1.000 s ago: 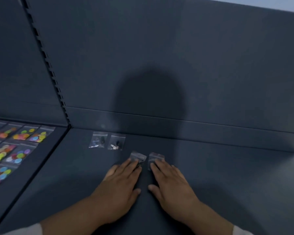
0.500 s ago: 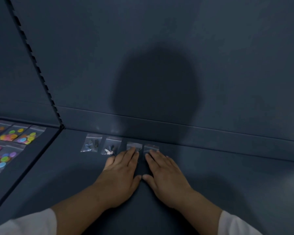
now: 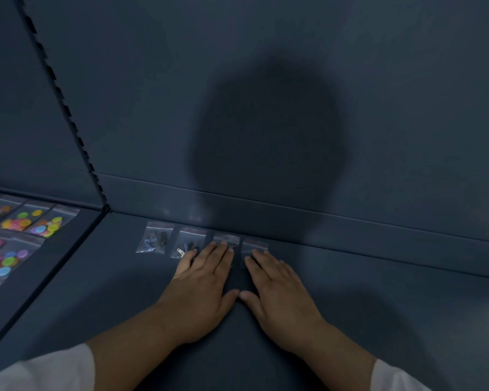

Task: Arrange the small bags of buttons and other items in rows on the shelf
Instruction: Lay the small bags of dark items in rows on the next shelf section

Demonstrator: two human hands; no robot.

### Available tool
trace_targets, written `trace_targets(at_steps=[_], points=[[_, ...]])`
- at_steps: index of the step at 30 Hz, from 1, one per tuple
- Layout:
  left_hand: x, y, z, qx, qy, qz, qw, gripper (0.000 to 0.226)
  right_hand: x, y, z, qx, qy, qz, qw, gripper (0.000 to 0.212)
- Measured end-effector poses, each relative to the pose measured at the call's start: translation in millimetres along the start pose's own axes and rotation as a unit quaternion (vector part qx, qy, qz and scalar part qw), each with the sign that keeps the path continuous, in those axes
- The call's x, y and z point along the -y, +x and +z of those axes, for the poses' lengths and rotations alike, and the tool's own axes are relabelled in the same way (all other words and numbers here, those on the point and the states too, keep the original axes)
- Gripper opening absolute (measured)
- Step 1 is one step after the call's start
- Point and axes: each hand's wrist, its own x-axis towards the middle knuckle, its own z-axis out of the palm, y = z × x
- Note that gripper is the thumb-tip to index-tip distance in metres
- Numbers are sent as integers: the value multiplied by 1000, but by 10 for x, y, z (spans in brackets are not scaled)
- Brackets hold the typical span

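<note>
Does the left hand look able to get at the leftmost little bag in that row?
Probably yes. The left hand lies flat just right of the leftmost bag, with only shelf and one neighbouring bag between; nothing covers it.

A rounded shadow (image 3: 268, 142) falls on the dark back panel (image 3: 407, 80) beside a notched upright (image 3: 66, 108).

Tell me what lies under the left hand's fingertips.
A small clear bag, third from left in the row. Its top strip shows; the left hand covers most of its contents.
</note>
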Motion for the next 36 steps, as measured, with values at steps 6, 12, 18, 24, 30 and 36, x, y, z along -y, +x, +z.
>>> trace_targets(at_steps=[6,12,18,24,30,36], points=[[-11,26,-12,-12,-33,2,999,79,4,6,-20,6,3,5,1000,104],[10,16,-6,30,-15,-1,999,67,-13,18,11,7,0,6,1000,99],[17,-8,-41,-3,-18,-6,1000,70,1,4,-22,-1,9,6,1000,98],[279,-121,-109,-49,-37,-130,990,87,33,39,-32,6,-10,0,1000,85],[525,-135,-177,-3,-33,-199,979,102,58,80,-7,16,-13,2,1000,90],[539,-99,-139,-21,-41,-177,983,98,64,90,-4,16,-13,5,1000,87]])
